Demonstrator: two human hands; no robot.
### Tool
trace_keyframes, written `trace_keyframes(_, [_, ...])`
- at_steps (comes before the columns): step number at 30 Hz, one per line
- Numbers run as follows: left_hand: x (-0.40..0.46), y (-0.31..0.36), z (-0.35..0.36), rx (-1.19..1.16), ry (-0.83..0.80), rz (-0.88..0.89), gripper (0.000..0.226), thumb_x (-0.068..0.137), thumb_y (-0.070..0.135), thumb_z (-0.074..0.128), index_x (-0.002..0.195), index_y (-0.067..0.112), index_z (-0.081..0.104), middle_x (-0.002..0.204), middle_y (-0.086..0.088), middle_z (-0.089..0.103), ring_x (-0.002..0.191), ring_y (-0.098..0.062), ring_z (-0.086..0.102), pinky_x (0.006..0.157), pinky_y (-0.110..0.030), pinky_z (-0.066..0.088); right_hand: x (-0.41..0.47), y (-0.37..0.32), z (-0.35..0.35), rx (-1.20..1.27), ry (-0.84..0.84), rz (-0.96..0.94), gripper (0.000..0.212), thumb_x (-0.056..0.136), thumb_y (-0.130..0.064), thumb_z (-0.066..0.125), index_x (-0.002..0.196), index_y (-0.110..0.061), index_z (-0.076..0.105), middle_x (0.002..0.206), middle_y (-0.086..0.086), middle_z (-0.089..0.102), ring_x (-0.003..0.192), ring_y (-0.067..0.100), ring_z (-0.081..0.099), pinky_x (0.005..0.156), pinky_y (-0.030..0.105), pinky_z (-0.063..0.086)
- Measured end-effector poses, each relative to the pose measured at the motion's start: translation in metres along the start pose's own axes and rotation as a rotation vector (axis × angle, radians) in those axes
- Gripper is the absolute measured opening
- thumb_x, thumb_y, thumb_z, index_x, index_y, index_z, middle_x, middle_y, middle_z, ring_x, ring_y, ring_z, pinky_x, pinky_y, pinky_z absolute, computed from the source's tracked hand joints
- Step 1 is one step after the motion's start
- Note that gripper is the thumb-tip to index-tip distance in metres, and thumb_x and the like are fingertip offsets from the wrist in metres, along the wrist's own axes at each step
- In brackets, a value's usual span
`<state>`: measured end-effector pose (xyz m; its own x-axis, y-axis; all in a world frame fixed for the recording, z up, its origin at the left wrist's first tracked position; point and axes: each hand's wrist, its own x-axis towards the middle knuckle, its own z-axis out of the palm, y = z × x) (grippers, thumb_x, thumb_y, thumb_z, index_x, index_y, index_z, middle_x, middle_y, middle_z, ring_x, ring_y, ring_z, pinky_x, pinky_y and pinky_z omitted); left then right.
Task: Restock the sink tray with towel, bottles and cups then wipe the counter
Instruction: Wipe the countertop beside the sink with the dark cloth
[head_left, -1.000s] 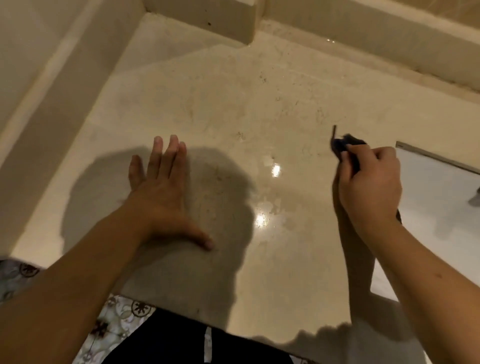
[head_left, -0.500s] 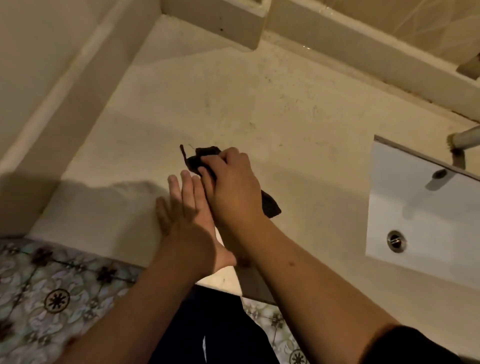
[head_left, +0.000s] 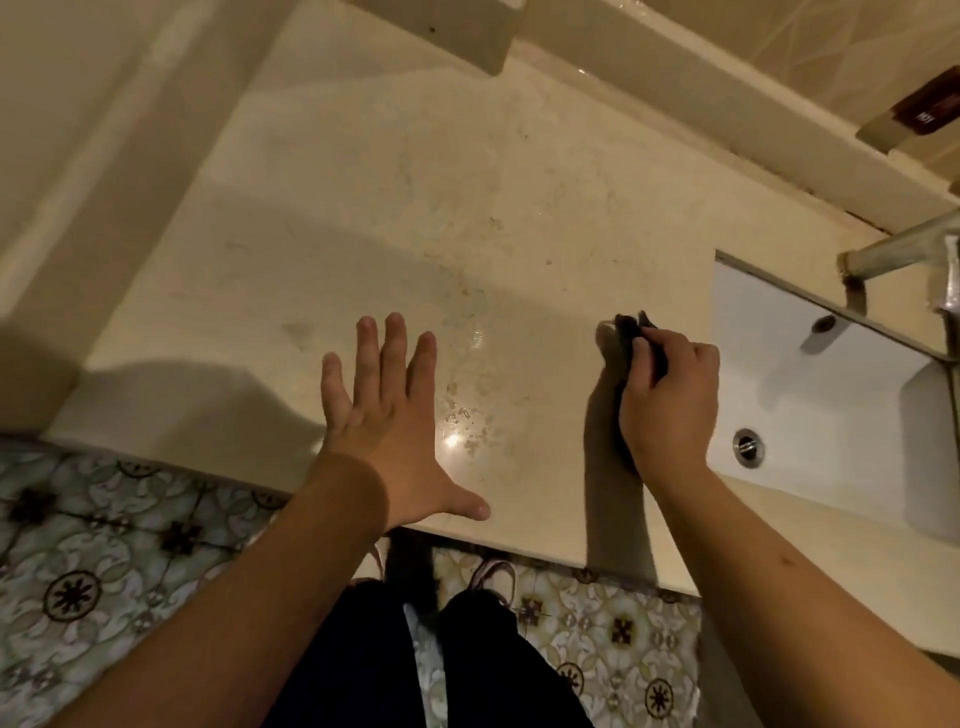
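A beige stone counter (head_left: 415, 218) fills the middle of the head view. My left hand (head_left: 389, 421) lies flat on it near the front edge, fingers spread, holding nothing. My right hand (head_left: 670, 400) is closed around a small dark cloth (head_left: 631, 332), pressed to the counter just left of the sink. Only the cloth's front end and a strip under the hand show. No tray, towel, bottles or cups appear in this view.
A white rectangular sink (head_left: 810, 405) with a metal drain (head_left: 748, 447) is set into the counter at right, with a metal faucet (head_left: 904, 249) above it. A raised ledge (head_left: 457, 36) runs along the back wall. Patterned floor tiles (head_left: 104, 545) lie below the counter's edge.
My right hand swept the cloth left until it met my left hand, then back right to beside the sink. My left hand stayed flat on the counter.
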<state>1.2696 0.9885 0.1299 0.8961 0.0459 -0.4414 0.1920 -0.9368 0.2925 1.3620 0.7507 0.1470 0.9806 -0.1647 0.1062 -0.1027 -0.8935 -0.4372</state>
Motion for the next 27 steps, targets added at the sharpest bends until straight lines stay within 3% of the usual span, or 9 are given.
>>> trace_keyframes(5, [-0.013, 0.021, 0.013, -0.052, 0.025, -0.021, 0.163, 0.032, 0.087, 0.055, 0.14, 0.012, -0.04, 0.15, -0.011, -0.045, 0.132, -0.032, -0.049, 0.111, -0.059, -0.022, -0.065, -0.087, 0.036, 0.279, -0.138, -0.263, 0.022, 0.099, -0.025, 0.06, 0.119, -0.02, 0.069, 0.104, 0.003, 0.056, 0.096, 0.015, 0.053, 0.076, 0.023, 0.042])
trace_keyframes(7, [-0.015, 0.03, 0.02, -0.005, 0.023, -0.066, 0.154, 0.041, 0.084, 0.052, 0.138, 0.009, -0.041, 0.149, -0.016, -0.043, 0.13, -0.038, -0.049, 0.109, -0.063, -0.02, -0.084, -0.089, 0.045, 0.267, -0.208, -0.355, 0.024, 0.098, -0.026, 0.061, 0.119, -0.019, 0.07, 0.104, 0.003, 0.056, 0.096, 0.014, 0.05, 0.071, 0.022, 0.037])
trace_keyframes(9, [-0.014, 0.034, 0.025, 0.116, 0.031, -0.103, 0.159, 0.038, 0.093, 0.043, 0.131, 0.002, -0.047, 0.146, -0.024, -0.045, 0.129, -0.045, -0.048, 0.107, -0.066, -0.02, -0.09, -0.074, 0.047, 0.213, -0.25, -0.442, 0.025, 0.097, -0.026, 0.064, 0.118, -0.017, 0.071, 0.103, 0.006, 0.058, 0.095, 0.016, 0.05, 0.069, 0.023, 0.035])
trace_keyframes(13, [-0.015, 0.038, 0.026, 0.099, 0.085, -0.112, 0.178, 0.015, 0.109, 0.025, 0.151, 0.004, -0.018, 0.159, -0.018, -0.024, 0.143, -0.038, -0.03, 0.114, -0.062, -0.008, -0.084, -0.023, 0.036, 0.148, -0.274, -0.589, 0.025, 0.096, -0.03, 0.063, 0.118, -0.019, 0.07, 0.1, 0.004, 0.055, 0.091, 0.022, 0.051, 0.061, 0.033, 0.047])
trace_keyframes(16, [-0.017, 0.038, 0.029, 0.056, 0.124, -0.116, 0.179, 0.008, 0.109, 0.031, 0.154, 0.013, -0.008, 0.163, -0.01, -0.016, 0.147, -0.029, -0.025, 0.116, -0.059, -0.005, -0.071, 0.023, 0.016, 0.129, -0.254, -0.569, 0.026, 0.098, -0.033, 0.06, 0.12, -0.022, 0.069, 0.102, -0.001, 0.051, 0.092, 0.02, 0.05, 0.063, 0.036, 0.05])
trace_keyframes(22, [-0.02, 0.046, 0.026, 0.103, 0.09, -0.202, 0.175, 0.007, 0.107, 0.041, 0.15, 0.029, -0.022, 0.16, 0.004, -0.028, 0.142, -0.018, -0.035, 0.115, -0.052, -0.013, -0.031, 0.091, -0.027, 0.095, -0.214, -0.452, 0.024, 0.097, -0.025, 0.063, 0.118, -0.016, 0.069, 0.099, 0.006, 0.055, 0.09, 0.024, 0.05, 0.061, 0.036, 0.049])
trace_keyframes(27, [-0.046, 0.09, 0.023, 0.045, 0.122, -0.087, 0.13, 0.044, 0.089, 0.059, 0.152, 0.04, 0.006, 0.164, 0.008, -0.005, 0.149, -0.014, -0.014, 0.118, -0.05, -0.005, -0.012, 0.107, -0.046, 0.125, -0.346, -0.388, 0.031, 0.101, -0.031, 0.055, 0.128, -0.019, 0.065, 0.111, 0.009, 0.054, 0.102, 0.026, 0.05, 0.078, 0.037, 0.049])
